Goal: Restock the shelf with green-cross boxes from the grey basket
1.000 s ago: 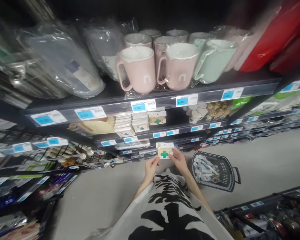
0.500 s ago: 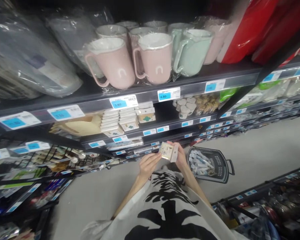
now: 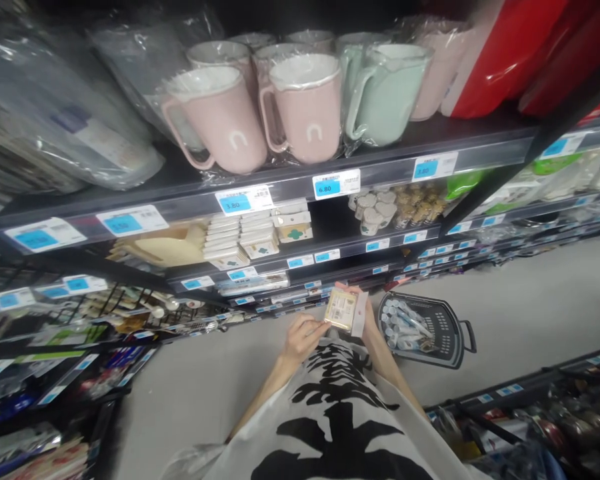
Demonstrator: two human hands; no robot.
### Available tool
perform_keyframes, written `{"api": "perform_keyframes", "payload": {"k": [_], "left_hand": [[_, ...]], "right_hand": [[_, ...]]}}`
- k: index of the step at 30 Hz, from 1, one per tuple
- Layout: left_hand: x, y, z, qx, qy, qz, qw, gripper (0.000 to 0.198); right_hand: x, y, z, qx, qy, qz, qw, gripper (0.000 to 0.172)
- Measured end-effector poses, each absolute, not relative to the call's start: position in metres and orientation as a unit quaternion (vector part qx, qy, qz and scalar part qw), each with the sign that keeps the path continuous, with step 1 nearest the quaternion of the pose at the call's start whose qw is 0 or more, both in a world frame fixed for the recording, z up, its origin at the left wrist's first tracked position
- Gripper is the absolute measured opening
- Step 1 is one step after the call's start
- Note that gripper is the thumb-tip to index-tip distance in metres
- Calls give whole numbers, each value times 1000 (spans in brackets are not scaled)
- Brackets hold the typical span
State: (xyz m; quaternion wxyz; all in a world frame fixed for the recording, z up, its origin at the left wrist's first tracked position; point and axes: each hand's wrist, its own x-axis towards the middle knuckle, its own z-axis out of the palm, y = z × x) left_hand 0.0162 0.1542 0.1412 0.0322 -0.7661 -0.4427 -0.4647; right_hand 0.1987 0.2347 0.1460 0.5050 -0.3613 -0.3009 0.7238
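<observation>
In front of my body is a small, flat, yellowish packet (image 3: 341,309) with a pale hang tab, its printed and barcoded face turned up to me. My right hand (image 3: 369,324) grips it from the right and from behind, partly hidden by the packet. From the other side, my left hand (image 3: 301,339) has its fingers bent together, the tips at the packet's lower left corner. Similar white boxes (image 3: 257,241) with a green clover mark lie stacked on the shelf ahead.
Bagged pink mugs (image 3: 307,120) and a mint jug (image 3: 387,100) stand on the upper shelf (image 3: 285,193). On the floor to the right is a dark shopping basket (image 3: 453,333) holding several white rolled or tube-like items. More shelving (image 3: 530,383) runs along the lower right.
The packet has shifted slightly right and turned so more of its printed face shows. Both hands moved with it, and the view has shifted a little.
</observation>
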Motion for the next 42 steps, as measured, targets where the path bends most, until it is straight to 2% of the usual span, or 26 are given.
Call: {"api": "perform_keyframes", "payload": {"k": [7, 11, 18, 22, 29, 34, 42], "left_hand": [[22, 162, 153, -624, -538, -567, 20, 6], [15, 169, 166, -559, -600, -572, -20, 6], [1, 176, 169, -568, -648, -506, -35, 30], [6, 178, 168, -615, -632, -468, -54, 36], [10, 213, 175, -708, -624, -328, -45, 54], [10, 248, 185, -735, -624, -265, -9, 58], [17, 287, 187, -678, -709, -189, 48, 65]], "right_hand": [[194, 243, 138, -361, -461, 668, 459, 28], [191, 260, 139, -397, -548, 587, 444, 27], [181, 327, 186, -396, -637, 461, 475, 27], [163, 372, 210, -359, -724, 385, 445, 27], [126, 416, 201, -336, -782, 378, 364, 17], [114, 428, 196, -361, -790, 321, 377, 11], [107, 430, 194, -374, -771, 314, 408, 29]]}}
